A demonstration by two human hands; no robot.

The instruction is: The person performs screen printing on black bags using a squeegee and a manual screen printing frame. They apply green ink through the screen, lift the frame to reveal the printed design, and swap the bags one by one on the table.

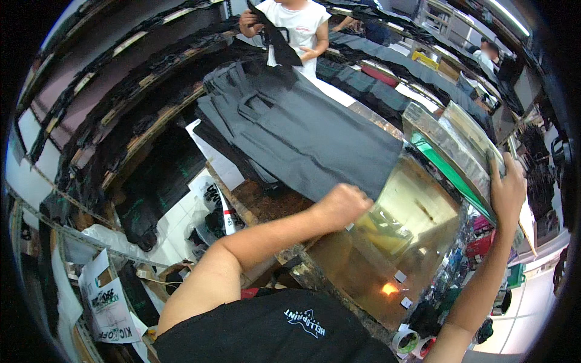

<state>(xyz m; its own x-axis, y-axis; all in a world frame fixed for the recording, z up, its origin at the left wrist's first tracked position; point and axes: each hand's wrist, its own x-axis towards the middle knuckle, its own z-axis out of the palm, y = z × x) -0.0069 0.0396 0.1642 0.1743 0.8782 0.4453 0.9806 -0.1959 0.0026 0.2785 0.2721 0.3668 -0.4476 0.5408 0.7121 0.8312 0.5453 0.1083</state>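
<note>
My left hand point(345, 202) is closed at the near edge of a dark fabric bag point(315, 145), the topmost of a pile with a handle showing at its far end. The fingers pinch what looks like the fabric's corner, though the fingertips are partly hidden. At the right, my right hand point(508, 187) is wrapped round the end of a screen-printing frame point(448, 148). This frame stands tilted up, with green point(445, 166) along its underside. Between my hands lies a shiny, stained printing board point(417, 187) reflecting a bright orange light.
Across the pile a person in a white shirt point(296, 24) holds up a black fabric piece point(275, 36). Racks draped with dark fabric point(151, 91) line the left and back. Tape rolls point(407, 340) and containers crowd the lower right. A paper sheet point(109, 302) hangs at lower left.
</note>
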